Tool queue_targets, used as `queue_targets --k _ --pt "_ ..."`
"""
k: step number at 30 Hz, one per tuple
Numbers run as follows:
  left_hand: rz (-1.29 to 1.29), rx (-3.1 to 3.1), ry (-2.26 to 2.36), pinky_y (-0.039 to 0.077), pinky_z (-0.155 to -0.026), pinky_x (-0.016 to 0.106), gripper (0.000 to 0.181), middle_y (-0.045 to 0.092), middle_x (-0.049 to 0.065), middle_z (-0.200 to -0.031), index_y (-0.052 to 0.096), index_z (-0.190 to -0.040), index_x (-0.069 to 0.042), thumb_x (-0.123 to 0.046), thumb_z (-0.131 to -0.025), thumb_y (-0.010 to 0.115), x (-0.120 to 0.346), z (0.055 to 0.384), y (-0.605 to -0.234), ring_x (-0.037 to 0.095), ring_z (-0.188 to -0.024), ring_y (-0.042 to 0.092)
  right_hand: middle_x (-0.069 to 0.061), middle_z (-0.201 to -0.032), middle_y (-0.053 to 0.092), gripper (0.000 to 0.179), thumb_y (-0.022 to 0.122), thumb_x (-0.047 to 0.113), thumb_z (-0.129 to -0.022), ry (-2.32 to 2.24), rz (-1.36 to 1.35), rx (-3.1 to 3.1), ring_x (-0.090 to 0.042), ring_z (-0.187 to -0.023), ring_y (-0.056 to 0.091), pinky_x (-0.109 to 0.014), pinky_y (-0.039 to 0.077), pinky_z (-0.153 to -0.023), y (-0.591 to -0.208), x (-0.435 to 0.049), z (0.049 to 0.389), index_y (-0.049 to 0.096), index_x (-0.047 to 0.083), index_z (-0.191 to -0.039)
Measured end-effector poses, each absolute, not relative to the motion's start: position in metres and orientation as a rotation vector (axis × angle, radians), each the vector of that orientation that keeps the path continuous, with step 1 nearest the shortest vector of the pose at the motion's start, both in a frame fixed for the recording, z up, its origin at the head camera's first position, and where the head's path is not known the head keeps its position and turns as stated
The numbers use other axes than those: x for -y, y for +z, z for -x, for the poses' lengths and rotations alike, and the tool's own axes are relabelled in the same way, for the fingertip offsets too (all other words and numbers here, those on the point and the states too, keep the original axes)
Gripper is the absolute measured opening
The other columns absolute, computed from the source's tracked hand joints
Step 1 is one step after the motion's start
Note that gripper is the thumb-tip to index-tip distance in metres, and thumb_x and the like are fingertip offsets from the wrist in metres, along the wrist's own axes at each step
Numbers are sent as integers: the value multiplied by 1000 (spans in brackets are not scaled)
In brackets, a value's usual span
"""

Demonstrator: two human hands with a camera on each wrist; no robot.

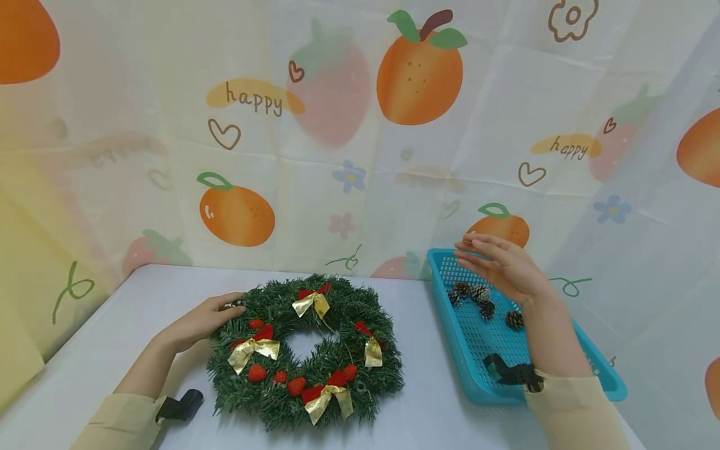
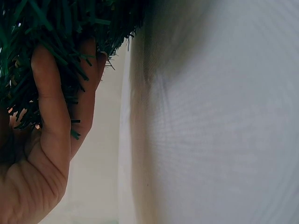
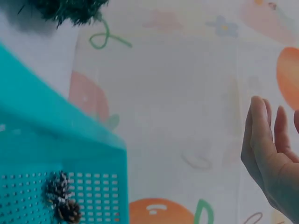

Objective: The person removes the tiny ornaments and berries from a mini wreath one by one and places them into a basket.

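A green Christmas wreath [image 1: 374,312] with gold-and-red bows [image 1: 332,400] and red strawberry-like berries [image 1: 257,374] lies on the white table. At its upper left edge my left hand [image 1: 210,319] grips the greenery; in the left wrist view its fingers [image 2: 51,107] curl into the needles. A small dark, white-flecked piece [image 1: 235,304] shows beside those fingertips. My right hand [image 1: 506,269] is raised over a blue plastic basket [image 1: 458,350], fingers extended and holding nothing. Several pine cones [image 1: 486,308] with whitish tips lie inside the basket, partly behind the right forearm.
A curtain [image 1: 360,206] printed with oranges and strawberries hangs right behind the table [image 1: 416,375]. Yellow fabric [image 1: 19,350] borders the left side. Black straps with camera mounts [image 1: 182,406] sit on both wrists.
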State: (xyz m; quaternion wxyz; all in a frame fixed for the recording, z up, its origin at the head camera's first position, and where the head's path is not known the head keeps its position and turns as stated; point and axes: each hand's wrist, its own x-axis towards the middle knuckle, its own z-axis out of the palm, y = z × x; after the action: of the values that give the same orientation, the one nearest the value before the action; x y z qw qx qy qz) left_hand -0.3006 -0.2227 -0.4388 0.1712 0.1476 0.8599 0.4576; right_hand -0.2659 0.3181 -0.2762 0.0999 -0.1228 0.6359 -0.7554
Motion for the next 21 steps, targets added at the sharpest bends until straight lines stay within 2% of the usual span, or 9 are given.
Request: queue_targets --k 7,21 --pt "-403 -2433 1309 43 -94 72 72 14 37 -159 20 -156 2 -41 -104 46 223 303 -440 64 -143 12 0 -114 70 27 43 10 -106 -2180 483 -1925 -14 -110 70 -25 54 -98 -281 -307 257 68 14 -116" --pt "-414 -2428 1307 42 -97 73 72 13 37 -160 20 -156 2 -41 -105 45 223 301 -438 63 -143 12 6 -114 70 25 44 12 -106 -2095 536 -2000 -9 -109 70 -24 55 -97 -308 -284 243 66 15 -117"
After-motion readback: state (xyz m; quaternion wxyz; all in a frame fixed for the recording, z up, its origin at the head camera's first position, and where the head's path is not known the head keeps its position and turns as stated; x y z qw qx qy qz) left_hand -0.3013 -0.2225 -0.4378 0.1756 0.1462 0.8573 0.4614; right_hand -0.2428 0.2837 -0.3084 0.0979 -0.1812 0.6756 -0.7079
